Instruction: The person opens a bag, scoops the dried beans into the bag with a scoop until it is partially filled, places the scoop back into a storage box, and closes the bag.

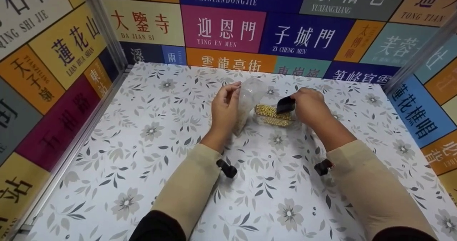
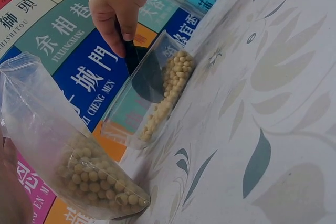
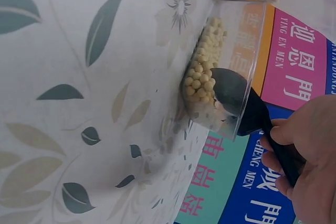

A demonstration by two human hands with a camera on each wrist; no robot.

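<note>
My right hand (image 1: pixel 310 103) grips the handle of a black scoop (image 3: pixel 254 111). The scoop's blade dips into a clear rectangular box (image 2: pixel 113 121) and touches the pale yellow beans (image 3: pixel 202 80) inside. In the head view, the box stands just left of that hand. My left hand (image 1: pixel 225 107) pinches the upper edge of a clear plastic bag (image 2: pixel 42 98), holding it upright beside the box. More of the same round beans (image 2: pixel 100 179) fill the bottom of the bag. In the left wrist view, most of the left hand is hidden behind the bag.
A white cloth with grey flowers and leaves covers the table (image 1: pixel 150 166). Panels with Chinese lettering form a wall (image 1: pixel 225 28) behind the box and along both sides. Metal posts (image 1: pixel 103 23) stand at the corners.
</note>
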